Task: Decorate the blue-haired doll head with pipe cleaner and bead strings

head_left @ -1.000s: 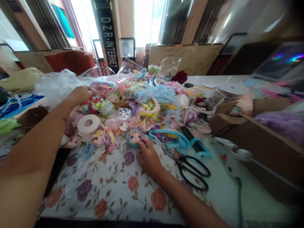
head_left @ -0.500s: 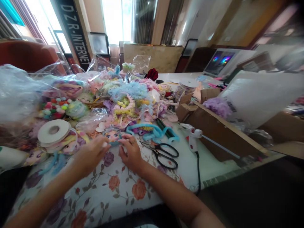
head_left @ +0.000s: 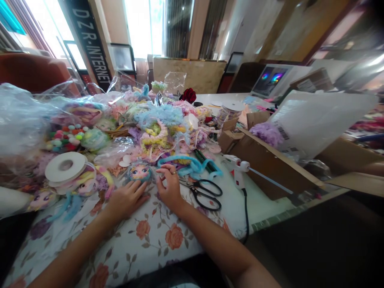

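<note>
A small doll head (head_left: 140, 172) with painted blue eyes and grey-blue hair lies face up on the flowered cloth. My left hand (head_left: 129, 199) rests flat just below it, fingers stretched and fingertips at its lower edge. Just right of the head is my right hand (head_left: 170, 188), a ring on one finger. Its fingers curve loosely toward the head, apart from the thumb, and I see nothing between them. Black-handled scissors (head_left: 207, 195) lie right of this hand. Behind it runs a fluffy light-blue strip (head_left: 189, 162).
A glue gun (head_left: 240, 174) with a glue stick and cord stands beside a cardboard box (head_left: 270, 168) on the right. A white ribbon spool (head_left: 65, 166) and another doll head (head_left: 85, 187) lie left. Pompoms (head_left: 67, 136), lace and plastic bags pile up behind.
My left hand has come down from the doll head's side and flattened on the cloth. My right hand has drawn slightly away from the head. A white scrap now shows at left.
</note>
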Action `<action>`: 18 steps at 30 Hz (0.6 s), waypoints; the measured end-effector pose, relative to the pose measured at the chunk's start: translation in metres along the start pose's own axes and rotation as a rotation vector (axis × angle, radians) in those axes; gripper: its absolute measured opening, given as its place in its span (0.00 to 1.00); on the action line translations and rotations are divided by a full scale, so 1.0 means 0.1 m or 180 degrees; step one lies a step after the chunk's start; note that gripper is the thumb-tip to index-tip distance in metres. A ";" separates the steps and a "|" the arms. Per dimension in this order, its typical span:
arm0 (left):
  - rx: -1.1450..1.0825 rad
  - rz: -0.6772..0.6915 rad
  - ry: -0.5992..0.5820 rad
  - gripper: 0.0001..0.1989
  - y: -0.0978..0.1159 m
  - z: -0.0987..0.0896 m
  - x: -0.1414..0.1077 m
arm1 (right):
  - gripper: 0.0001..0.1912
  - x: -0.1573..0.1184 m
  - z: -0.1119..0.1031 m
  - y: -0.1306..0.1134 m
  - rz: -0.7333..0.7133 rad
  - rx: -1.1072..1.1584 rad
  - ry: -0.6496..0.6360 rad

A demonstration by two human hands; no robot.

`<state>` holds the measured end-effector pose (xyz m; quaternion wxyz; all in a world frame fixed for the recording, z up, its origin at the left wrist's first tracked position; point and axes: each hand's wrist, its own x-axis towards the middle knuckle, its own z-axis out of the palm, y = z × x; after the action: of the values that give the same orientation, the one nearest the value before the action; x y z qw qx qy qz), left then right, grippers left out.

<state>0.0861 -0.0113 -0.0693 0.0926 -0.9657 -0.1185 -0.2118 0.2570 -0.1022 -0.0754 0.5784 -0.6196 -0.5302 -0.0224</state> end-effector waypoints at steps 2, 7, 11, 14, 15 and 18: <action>-0.0046 -0.0060 0.0198 0.17 -0.02 -0.05 -0.01 | 0.11 0.00 0.00 0.00 0.0089 -0.0004 -0.0017; -0.0243 -0.0176 0.0756 0.11 -0.10 -0.17 0.00 | 0.11 0.02 0.01 0.02 0.0101 0.0084 -0.0006; -0.0504 -0.0450 0.1156 0.06 -0.17 -0.24 0.05 | 0.11 0.01 0.01 0.02 0.0102 0.0123 -0.0038; -0.0406 -0.0837 0.1573 0.10 -0.22 -0.30 0.08 | 0.12 0.00 0.01 0.01 0.0140 0.0091 -0.0067; -0.0388 -0.0986 0.1701 0.12 -0.22 -0.33 0.09 | 0.12 -0.01 0.01 0.01 0.0141 0.0082 -0.0064; -0.0411 -0.1211 0.1890 0.12 -0.17 -0.40 0.10 | 0.12 0.03 -0.01 0.00 0.0108 0.0118 -0.0009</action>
<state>0.0751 -0.0018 -0.0269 0.0207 -0.8266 -0.2505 -0.5036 0.2590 -0.1014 -0.0733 0.5892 -0.6177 -0.5207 -0.0018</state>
